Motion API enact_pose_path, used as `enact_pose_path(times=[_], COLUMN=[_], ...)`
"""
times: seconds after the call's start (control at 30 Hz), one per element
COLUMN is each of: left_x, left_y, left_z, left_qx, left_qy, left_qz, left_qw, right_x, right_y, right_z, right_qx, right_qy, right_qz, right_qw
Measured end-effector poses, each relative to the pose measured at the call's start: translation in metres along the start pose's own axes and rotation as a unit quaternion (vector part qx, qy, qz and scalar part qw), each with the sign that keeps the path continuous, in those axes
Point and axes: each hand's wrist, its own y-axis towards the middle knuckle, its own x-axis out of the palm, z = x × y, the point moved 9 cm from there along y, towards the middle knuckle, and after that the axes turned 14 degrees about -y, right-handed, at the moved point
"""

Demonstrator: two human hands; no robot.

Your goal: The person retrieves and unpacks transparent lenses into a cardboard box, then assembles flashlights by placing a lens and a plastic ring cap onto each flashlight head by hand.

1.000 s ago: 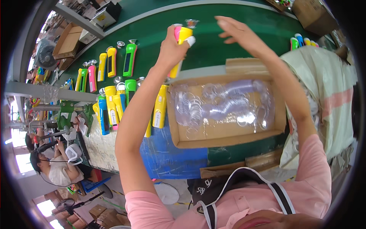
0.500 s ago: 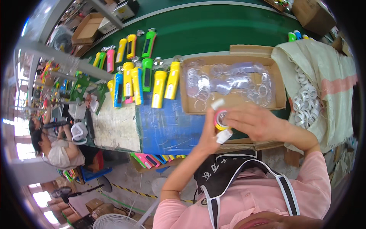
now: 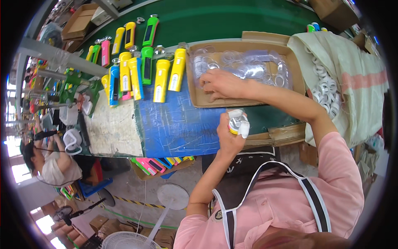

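My left hand (image 3: 230, 140) is closed around a flashlight (image 3: 234, 124) held upright in front of me, its shiny silver reflector facing up and a bit of yellow body showing below. White tape wraps some of that hand's fingertips. My right hand (image 3: 224, 84) reaches into a shallow cardboard tray (image 3: 200, 101), over its left part, fingers bent and apart, with nothing visible in them. Clear plastic rings (image 3: 200, 65) lie beside its fingertips, and clear round lenses (image 3: 253, 74) fill the tray's middle.
Several yellow, green and blue flashlights (image 3: 161, 83) lie left of the tray. A white sack (image 3: 352, 70) at right holds white rings (image 3: 325, 93). Below the bench edge sits a box of colourful flashlights (image 3: 155, 165). A person (image 3: 58, 159) sits far left; a fan (image 3: 124, 240) stands below.
My right hand has left the flashlight and moved up and left into the tray. The flashlight stays in my left hand, its reflector now showing. The whole view has shifted slightly.
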Motion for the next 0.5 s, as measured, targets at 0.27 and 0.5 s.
enact_pose_path(times=[0.27, 0.5], left_x=[-0.002, 0.007], left_y=[-0.001, -0.007], left_z=[-0.005, -0.007], left_qx=[0.019, 0.031], left_qy=[-0.014, 0.025], left_qz=[-0.012, -0.061], left_qw=[1.0, 0.997], right_x=[-0.07, -0.089], right_y=[-0.111, -0.138], right_z=[-0.005, -0.076], right_qx=[0.395, 0.199], right_qy=[0.484, 0.151], right_qz=[-0.049, 0.037], right_qw=[0.779, 0.968])
